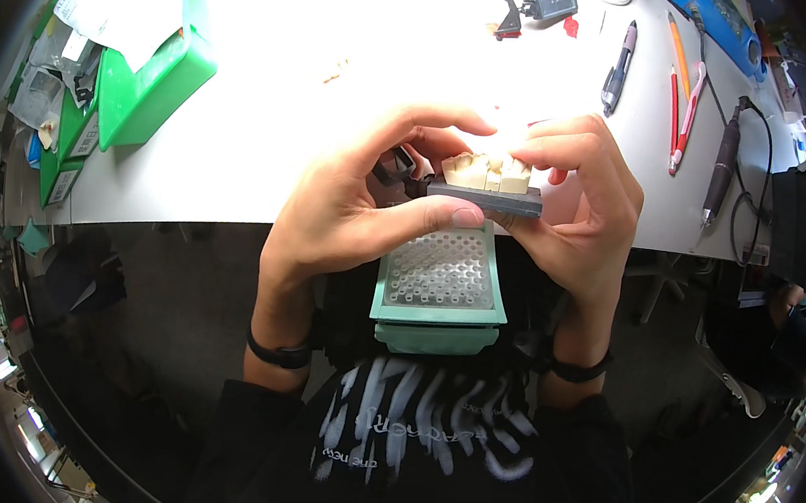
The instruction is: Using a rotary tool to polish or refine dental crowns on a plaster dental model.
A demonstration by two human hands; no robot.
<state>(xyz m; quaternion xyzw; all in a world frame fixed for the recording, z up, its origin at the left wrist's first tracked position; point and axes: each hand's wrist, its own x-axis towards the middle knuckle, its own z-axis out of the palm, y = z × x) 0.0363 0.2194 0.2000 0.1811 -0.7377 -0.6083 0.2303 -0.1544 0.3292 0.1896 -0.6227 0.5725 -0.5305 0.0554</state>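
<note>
My left hand and my right hand hold a dental model between them, above the front edge of the table. Its cream tooth section stands upright on a dark grey base. The left thumb presses along the base's front side, with the left fingers curled behind. On the other end, my right fingers close round the base and reach over the teeth. A dark hinged piece shows inside the left grip, at the model's left end; I cannot tell how it joins. Strong light washes out the teeth's upper part.
Just below the hands, a green tray with a perforated grid juts from the table edge. Green bins with papers and bags stand left. At right lie a pen, pencils and a corded handpiece. A dark hinged part lies at the back.
</note>
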